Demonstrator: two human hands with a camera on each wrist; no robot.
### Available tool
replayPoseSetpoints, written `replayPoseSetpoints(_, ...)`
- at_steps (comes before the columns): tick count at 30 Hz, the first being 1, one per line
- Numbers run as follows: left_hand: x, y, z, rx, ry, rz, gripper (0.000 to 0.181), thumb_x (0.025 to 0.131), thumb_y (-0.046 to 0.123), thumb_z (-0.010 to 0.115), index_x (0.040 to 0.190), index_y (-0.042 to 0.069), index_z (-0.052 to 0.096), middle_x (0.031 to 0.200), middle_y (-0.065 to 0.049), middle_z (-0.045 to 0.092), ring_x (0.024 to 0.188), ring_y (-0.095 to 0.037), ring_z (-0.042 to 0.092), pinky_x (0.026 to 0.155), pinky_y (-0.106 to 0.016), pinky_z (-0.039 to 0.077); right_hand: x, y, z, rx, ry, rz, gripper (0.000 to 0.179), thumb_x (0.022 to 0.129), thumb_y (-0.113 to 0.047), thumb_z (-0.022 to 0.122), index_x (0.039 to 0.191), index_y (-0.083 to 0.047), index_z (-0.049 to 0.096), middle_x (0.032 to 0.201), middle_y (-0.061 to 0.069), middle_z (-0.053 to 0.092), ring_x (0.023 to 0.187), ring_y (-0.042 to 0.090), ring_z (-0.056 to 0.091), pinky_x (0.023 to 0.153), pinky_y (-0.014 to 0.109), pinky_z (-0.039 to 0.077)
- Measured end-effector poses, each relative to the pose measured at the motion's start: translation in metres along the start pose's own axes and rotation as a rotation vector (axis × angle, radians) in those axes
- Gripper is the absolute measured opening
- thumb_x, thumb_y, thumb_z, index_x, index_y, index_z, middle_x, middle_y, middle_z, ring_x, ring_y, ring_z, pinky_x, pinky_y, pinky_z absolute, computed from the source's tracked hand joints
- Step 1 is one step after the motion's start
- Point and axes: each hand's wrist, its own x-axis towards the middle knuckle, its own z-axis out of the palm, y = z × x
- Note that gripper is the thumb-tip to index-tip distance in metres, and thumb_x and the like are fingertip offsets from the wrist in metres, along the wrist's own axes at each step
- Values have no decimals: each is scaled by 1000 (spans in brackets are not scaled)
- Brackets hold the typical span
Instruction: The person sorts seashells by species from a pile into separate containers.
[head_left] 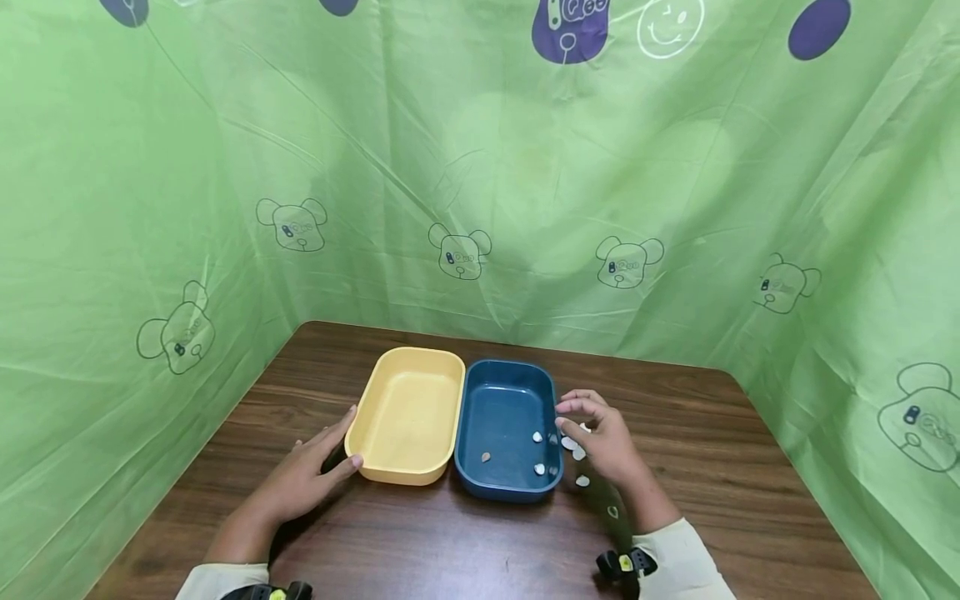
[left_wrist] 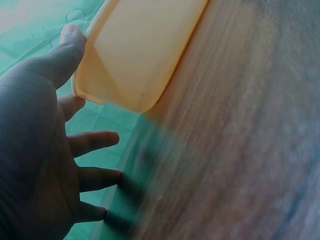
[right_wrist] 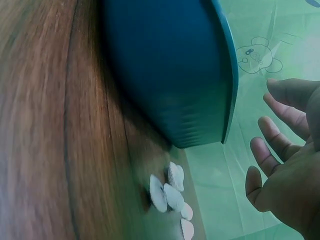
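A yellow tray [head_left: 408, 408] and a blue tray [head_left: 506, 408] stand side by side on the table. My left hand [head_left: 307, 471] touches the yellow tray's near left corner, thumb at the rim and the other fingers spread, as the left wrist view shows. Inside the blue tray lie a tan shell [head_left: 486, 457], a white shell [head_left: 537, 437] and another white shell [head_left: 539, 469]. Beside its right rim hovers my right hand [head_left: 603, 437], fingers loosely bent with nothing between them. Several white seashells [right_wrist: 173, 197] lie on the table below this hand.
A single white shell [head_left: 582, 481] sits nearer me, right of the blue tray. The brown wooden table [head_left: 720, 467] extends around both trays. Green printed cloth [head_left: 540, 183] hangs behind the table and along both sides.
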Motion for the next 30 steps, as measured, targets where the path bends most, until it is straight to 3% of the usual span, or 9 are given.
replayPoseSetpoints(6, 0, -1, 1, -13, -2, -4, 78, 110, 47, 62, 176, 29, 25, 175, -15, 41, 157, -55, 42, 114, -94, 21, -7, 3, -10, -11, -3, -25, 13, 101, -7, 78, 113, -2, 80, 136, 21, 66, 121, 16, 60, 89, 29, 50)
replayPoseSetpoints(19, 0, 0, 1, -3, -7, 0, 77, 111, 47, 62, 176, 30, 24, 174, -16, 42, 155, -57, 43, 113, -94, 23, -30, 15, -28, -67, 18, 8, 9, 102, -11, 77, 110, -10, 80, 135, 19, 67, 118, 6, 59, 85, 31, 51)
replayPoseSetpoints(30, 1, -2, 3, -9, 1, 1, 77, 111, 48, 62, 176, 31, 24, 173, -17, 43, 155, -58, 43, 112, -95, 21, -44, 19, -36, -79, 49, -18, 11, 100, -4, 78, 111, -3, 80, 130, 14, 70, 114, -1, 60, 80, 27, 49)
